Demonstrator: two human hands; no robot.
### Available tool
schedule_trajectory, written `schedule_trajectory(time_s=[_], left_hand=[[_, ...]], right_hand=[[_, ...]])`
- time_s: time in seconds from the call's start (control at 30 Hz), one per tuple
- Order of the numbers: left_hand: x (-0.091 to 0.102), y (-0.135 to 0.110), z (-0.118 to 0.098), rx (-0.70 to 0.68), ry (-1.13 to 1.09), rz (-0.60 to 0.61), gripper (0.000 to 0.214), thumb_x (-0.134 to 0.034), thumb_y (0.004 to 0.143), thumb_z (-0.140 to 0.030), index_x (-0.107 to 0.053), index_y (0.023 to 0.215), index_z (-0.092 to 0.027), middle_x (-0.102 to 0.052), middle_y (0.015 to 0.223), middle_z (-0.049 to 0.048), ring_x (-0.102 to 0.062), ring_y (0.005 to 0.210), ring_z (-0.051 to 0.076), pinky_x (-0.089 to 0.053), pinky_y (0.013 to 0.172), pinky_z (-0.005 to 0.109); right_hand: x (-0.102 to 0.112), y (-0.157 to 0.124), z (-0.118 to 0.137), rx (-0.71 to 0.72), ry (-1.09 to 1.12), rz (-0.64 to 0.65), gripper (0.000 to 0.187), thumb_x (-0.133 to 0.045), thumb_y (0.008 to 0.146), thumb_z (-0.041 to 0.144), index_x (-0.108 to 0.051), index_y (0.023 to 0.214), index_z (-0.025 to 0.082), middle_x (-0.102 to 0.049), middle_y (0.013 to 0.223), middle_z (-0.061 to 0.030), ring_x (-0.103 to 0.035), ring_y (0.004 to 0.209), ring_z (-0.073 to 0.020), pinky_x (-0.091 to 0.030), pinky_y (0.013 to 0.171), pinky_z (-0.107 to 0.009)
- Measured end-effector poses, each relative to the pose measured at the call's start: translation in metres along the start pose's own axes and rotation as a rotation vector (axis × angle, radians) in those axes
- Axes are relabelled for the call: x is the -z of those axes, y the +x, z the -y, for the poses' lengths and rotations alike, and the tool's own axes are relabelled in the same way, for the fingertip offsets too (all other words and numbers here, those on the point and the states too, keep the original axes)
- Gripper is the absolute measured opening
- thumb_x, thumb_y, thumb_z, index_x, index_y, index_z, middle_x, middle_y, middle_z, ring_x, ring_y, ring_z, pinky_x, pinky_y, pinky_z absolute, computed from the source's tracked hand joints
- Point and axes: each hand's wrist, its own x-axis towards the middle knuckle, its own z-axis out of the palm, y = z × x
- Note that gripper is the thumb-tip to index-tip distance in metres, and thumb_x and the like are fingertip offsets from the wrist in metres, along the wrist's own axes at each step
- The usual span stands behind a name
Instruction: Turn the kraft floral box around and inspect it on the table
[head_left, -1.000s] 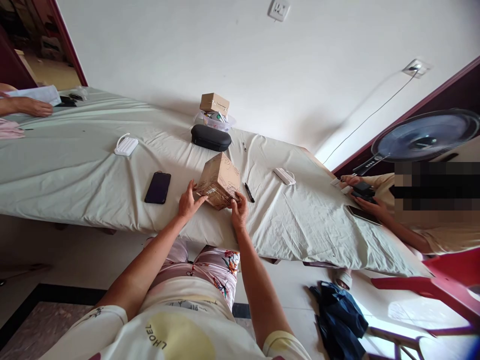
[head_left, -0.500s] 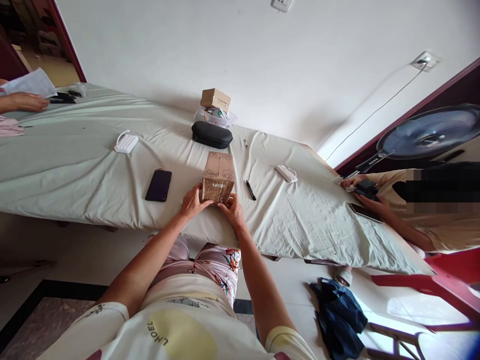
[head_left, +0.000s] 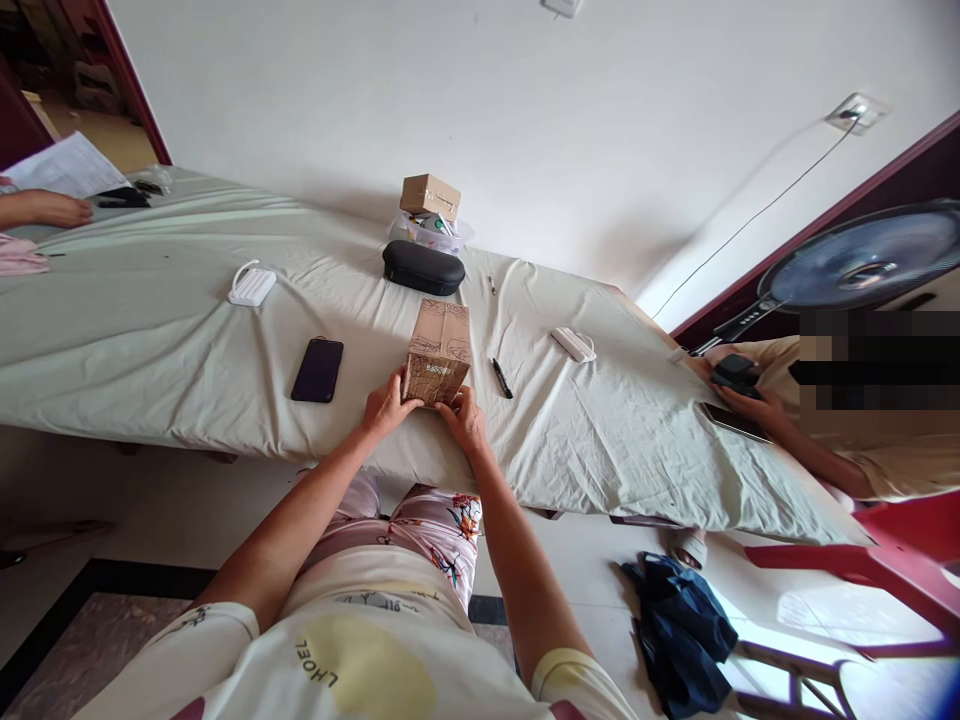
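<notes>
A brown cardboard box (head_left: 439,345) with dark line drawings and pale lettering is held near the front edge of the cloth-covered table (head_left: 360,300). My left hand (head_left: 388,402) grips its lower left side, and my right hand (head_left: 465,415) grips its lower right side. Both thumbs press along the near bottom edge; the other fingers are partly hidden by the box. To the left of it lies a dark smartphone (head_left: 317,370). A black pen (head_left: 502,379) rests to its right, and a black zip case (head_left: 424,268) sits just behind.
Against the wall, a smaller cardboard box (head_left: 430,196) rests on a clear plastic tub (head_left: 454,238). White power strips (head_left: 253,286) lie left and right. At the right, a person holds a black device (head_left: 735,374) near a fan (head_left: 862,270); at far left, another person's hand (head_left: 64,208) is beside papers.
The cardboard box has tilted slightly, with my hands still on both sides. At far left, the other person's paper has shifted; the person at right has moved their hands a little.
</notes>
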Motion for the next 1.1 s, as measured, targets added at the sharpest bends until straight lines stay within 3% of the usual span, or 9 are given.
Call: schedule_trajectory(time_s=[0.23, 0.5, 0.57, 0.67, 0.77, 1.0, 1.1], left_hand=[[0.003, -0.001, -0.003, -0.024, -0.006, -0.002, 0.075, -0.087, 0.083, -0.033, -0.049, 0.146, -0.018, -0.072, 0.136, 0.0189, -0.074, 0.119, 0.033, -0.059, 0.098, 0.039], [0.006, 0.000, -0.002, -0.086, -0.026, 0.011, 0.072, -0.081, 0.087, -0.027, -0.047, 0.150, -0.020, -0.064, 0.148, 0.0185, -0.067, 0.133, 0.032, -0.055, 0.111, 0.044], [0.006, 0.000, -0.003, -0.121, -0.030, 0.018, 0.071, -0.079, 0.087, -0.024, -0.047, 0.151, -0.021, -0.061, 0.151, 0.0177, -0.063, 0.137, 0.031, -0.052, 0.115, 0.046], [0.008, 0.000, -0.004, -0.179, -0.043, 0.020, 0.069, -0.077, 0.088, -0.020, -0.048, 0.151, -0.022, -0.061, 0.152, 0.0157, -0.059, 0.141, 0.030, -0.049, 0.120, 0.046], [0.009, 0.000, -0.004, -0.231, -0.062, 0.022, 0.067, -0.074, 0.090, -0.020, -0.048, 0.152, -0.024, -0.060, 0.153, 0.0140, -0.057, 0.144, 0.029, -0.047, 0.122, 0.047], [0.007, 0.000, -0.002, -0.198, -0.067, -0.002, 0.065, -0.070, 0.095, -0.029, -0.045, 0.155, -0.024, -0.054, 0.159, 0.0151, -0.056, 0.146, 0.029, -0.047, 0.121, 0.045], [0.004, -0.001, 0.001, -0.108, -0.057, -0.043, 0.074, -0.070, 0.096, -0.038, -0.038, 0.159, -0.017, -0.058, 0.155, 0.0214, -0.064, 0.136, 0.033, -0.053, 0.113, 0.045]], right_hand=[[-0.001, 0.001, -0.008, -0.003, -0.076, 0.009, 0.036, -0.065, 0.092, 0.060, -0.057, 0.098, 0.025, -0.072, 0.078, -0.0018, -0.068, 0.072, -0.0215, -0.052, 0.068, -0.032], [-0.005, 0.001, -0.012, -0.017, -0.101, -0.066, 0.048, -0.067, 0.089, 0.064, -0.064, 0.109, 0.021, -0.072, 0.080, -0.0056, -0.068, 0.073, -0.0238, -0.056, 0.073, -0.037], [-0.002, 0.001, -0.012, -0.031, -0.067, -0.153, 0.059, -0.069, 0.086, 0.066, -0.063, 0.121, 0.018, -0.074, 0.091, -0.0092, -0.068, 0.077, -0.0239, -0.057, 0.074, -0.038], [0.004, 0.000, -0.012, 0.004, 0.043, -0.313, 0.080, -0.069, 0.086, 0.064, -0.049, 0.148, 0.017, -0.069, 0.126, -0.0192, -0.069, 0.092, -0.0254, -0.059, 0.080, -0.039], [0.010, -0.001, -0.011, 0.075, 0.138, -0.404, 0.082, -0.062, 0.091, 0.061, -0.038, 0.157, 0.020, -0.056, 0.149, -0.0227, -0.067, 0.114, -0.0301, -0.060, 0.088, -0.042], [0.009, -0.002, -0.008, 0.084, 0.246, -0.426, 0.064, -0.050, 0.096, 0.062, -0.051, 0.144, 0.019, -0.060, 0.144, -0.0199, -0.062, 0.133, -0.0319, -0.055, 0.108, -0.050], [0.008, -0.003, -0.009, 0.028, 0.344, -0.381, 0.065, -0.052, 0.095, 0.063, -0.047, 0.143, 0.020, -0.059, 0.145, -0.0205, -0.066, 0.125, -0.0298, -0.061, 0.096, -0.046]])
